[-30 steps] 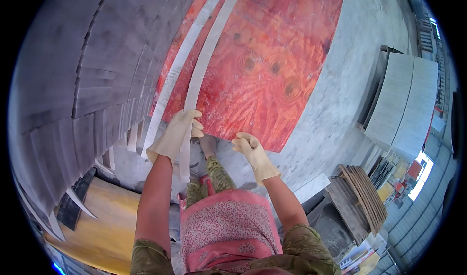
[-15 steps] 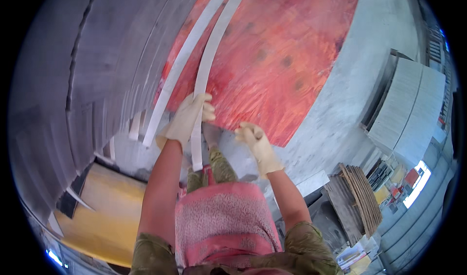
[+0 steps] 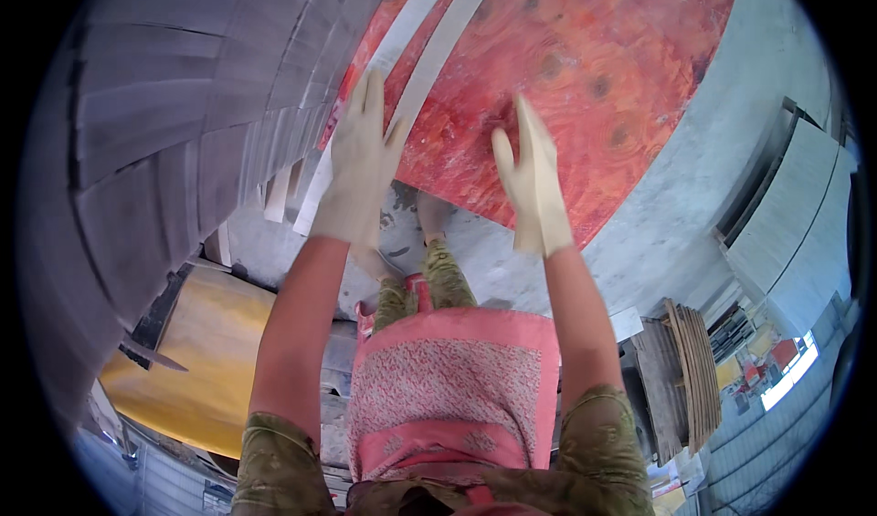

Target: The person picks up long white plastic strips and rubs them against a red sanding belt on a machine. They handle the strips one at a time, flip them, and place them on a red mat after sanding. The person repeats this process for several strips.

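- The left hand (image 3: 358,169) had let go: 0.5 seconds earlier it had pinched the right-hand strip (image 3: 449,43), and now its fingers were straight and its thumb stood apart. Whether the palm brushed either strip, I could not tell.
- The right hand (image 3: 532,173) was released too, above the red board (image 3: 585,64), thumb and fingers spread around nothing. It had moved forward from the board's near edge.
- The tail of the right-hand strip, which had hung below the left hand, no longer showed.
- Both strips, 2 pale lengths, ran side by side along the board's left part. The left-hand strip (image 3: 416,15) passed behind the left hand and reappeared past the board's near edge.
- For the work, I judged this meant the right-hand strip had been put down, freeing both hands.
- No brand, label or writing could be read: the pink apron (image 3: 448,370) showed speckled patterning, and the far clutter (image 3: 758,361) was too small.
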A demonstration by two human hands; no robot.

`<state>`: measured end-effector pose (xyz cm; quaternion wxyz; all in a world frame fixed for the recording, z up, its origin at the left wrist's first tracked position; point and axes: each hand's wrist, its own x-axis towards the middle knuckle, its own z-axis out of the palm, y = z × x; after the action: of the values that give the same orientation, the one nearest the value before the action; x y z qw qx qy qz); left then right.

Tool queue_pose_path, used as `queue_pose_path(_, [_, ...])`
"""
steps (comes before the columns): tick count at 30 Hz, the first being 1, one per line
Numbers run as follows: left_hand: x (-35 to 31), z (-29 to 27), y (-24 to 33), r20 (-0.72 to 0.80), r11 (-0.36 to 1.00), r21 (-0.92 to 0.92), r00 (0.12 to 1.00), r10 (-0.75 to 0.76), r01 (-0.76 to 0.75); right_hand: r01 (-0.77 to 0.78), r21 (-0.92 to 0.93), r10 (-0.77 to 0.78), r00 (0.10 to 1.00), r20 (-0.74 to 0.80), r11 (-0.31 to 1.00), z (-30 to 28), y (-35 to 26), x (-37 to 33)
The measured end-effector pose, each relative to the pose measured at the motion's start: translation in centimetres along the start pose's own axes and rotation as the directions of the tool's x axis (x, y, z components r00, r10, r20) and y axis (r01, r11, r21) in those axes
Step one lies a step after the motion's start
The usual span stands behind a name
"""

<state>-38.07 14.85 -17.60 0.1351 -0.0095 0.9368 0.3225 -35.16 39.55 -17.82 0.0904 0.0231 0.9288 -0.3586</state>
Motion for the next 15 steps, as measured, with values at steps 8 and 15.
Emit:
queue_pose_path(8, [5.9,5.1,-0.5,-0.053,0.92,0.386,0.994,0.1,-0.072,0.346,-0.475,-0.386,0.922,0.014,0.809,5.6,-1.2,13.4])
queue_pose_path(15, [6.0,6.6,-1.3,-0.119,0.859,0.5,0.974,0.195,-0.11,0.375,-0.555,-0.431,0.902,0.032,0.743,7.8,-2.7,14.6])
